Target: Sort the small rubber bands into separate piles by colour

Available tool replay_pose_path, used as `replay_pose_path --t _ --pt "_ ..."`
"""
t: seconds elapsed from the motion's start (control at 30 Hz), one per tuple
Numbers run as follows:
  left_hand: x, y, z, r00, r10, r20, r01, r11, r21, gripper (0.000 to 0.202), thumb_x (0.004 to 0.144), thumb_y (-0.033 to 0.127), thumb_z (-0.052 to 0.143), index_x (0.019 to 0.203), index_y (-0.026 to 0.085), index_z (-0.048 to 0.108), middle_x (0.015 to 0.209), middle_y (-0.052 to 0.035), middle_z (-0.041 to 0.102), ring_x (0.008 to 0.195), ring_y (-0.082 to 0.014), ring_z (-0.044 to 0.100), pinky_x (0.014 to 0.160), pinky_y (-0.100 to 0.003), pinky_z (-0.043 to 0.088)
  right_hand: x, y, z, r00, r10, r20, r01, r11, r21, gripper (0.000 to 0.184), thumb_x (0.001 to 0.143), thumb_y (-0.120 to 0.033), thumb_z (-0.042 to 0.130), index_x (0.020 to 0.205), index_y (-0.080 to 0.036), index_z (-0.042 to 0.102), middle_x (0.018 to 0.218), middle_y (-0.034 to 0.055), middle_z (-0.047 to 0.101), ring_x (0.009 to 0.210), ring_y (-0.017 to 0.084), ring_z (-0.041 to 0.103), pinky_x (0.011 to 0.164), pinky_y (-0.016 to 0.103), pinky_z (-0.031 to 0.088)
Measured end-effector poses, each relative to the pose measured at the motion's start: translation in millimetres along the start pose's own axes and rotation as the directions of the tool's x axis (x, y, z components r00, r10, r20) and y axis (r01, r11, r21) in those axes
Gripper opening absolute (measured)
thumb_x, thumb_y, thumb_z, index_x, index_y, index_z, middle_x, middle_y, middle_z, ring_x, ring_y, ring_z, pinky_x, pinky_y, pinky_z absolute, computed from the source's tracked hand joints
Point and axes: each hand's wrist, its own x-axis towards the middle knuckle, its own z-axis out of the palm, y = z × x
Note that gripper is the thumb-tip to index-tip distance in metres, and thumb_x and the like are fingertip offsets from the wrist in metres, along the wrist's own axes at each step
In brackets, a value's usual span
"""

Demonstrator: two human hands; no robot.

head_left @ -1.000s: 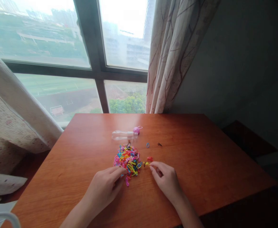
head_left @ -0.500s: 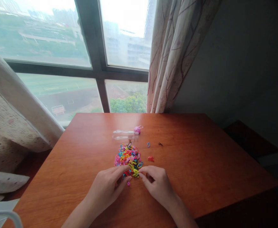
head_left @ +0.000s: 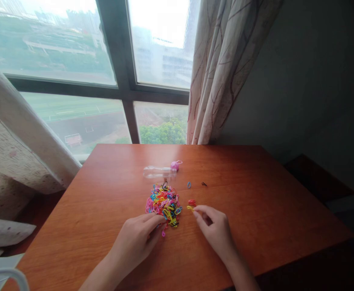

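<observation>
A heap of small multicoloured elastic hair bands (head_left: 164, 198) lies mid-table. My left hand (head_left: 139, 236) rests against the heap's near left edge, thumb and fingers drawn together; whatever they pinch is hidden. A pink band (head_left: 163, 233) lies just by those fingertips. To the right of the heap, my right hand (head_left: 216, 226) is closed, pinching a yellow hair band (head_left: 190, 208) between thumb and forefinger. Just beyond that band sit a few red hair bands (head_left: 191, 202). Farther back are a single blue band (head_left: 189, 184) and a black band (head_left: 204, 184).
Behind the heap a clear plastic bottle (head_left: 157, 172) lies on its side, with a pink cap (head_left: 174, 165) at its right end. The brown wooden table (head_left: 255, 194) reaches to a window. Curtains (head_left: 216, 72) hang at both sides.
My right hand has moved right, away from the heap, carrying a yellow hair band to near the red ones. My left hand stays at the heap, its fingers drawn closer together.
</observation>
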Motion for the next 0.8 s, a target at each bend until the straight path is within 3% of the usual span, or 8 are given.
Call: replay_pose_path --t 0.13,0.23,0.53,0.8 --pt "0 0 0.0 1.000 0.004 0.005 -0.004 1.000 0.007 0.018 0.093 0.018 0.045 0.094 0.023 0.063 0.082 -0.0009 0.072 0.069 -0.0144 0.068 0.063 -0.022 0.048 3 33 -19 0.992 0.046 -0.121 -0.068 0.980 -0.186 0.031 0.094 -0.041 0.051 0.084 -0.019 0.071 0.056 -0.0009 0.056 0.049 0.013 0.051 0.050 0.022 0.039" --pt "0 0 -0.1 1.000 0.009 0.002 -0.009 1.000 0.012 0.018 0.093 0.017 0.046 0.097 0.023 0.063 0.080 -0.0002 0.071 0.067 -0.0139 0.067 0.061 -0.021 0.047 3 45 -25 0.991 0.042 -0.129 -0.074 0.964 -0.256 0.034 0.094 -0.044 0.049 0.084 -0.019 0.071 0.055 -0.0008 0.055 0.048 0.014 0.052 0.049 0.023 0.038" --pt "-1 -3 -0.7 1.000 0.020 -0.018 -0.020 1.000 -0.001 0.018 0.093 0.018 0.046 0.097 0.024 0.063 0.082 -0.0001 0.072 0.068 -0.0130 0.067 0.062 -0.020 0.047 3 39 -21 0.992 0.037 -0.120 -0.077 0.932 -0.354 0.035 0.095 -0.045 0.046 0.083 -0.021 0.069 0.058 0.0015 0.062 0.047 0.014 0.054 0.048 0.024 0.035" --pt "1 0 -3.6 1.000 0.021 -0.024 -0.021 1.000 0.008 0.018 0.092 0.017 0.047 0.097 0.025 0.063 0.082 0.0012 0.073 0.068 -0.0135 0.068 0.061 -0.021 0.047 2 39 -22 0.991 0.035 -0.129 -0.078 0.935 -0.347 0.034 0.096 -0.043 0.046 0.087 -0.020 0.070 0.064 0.0028 0.066 0.051 0.014 0.057 0.053 0.024 0.040"
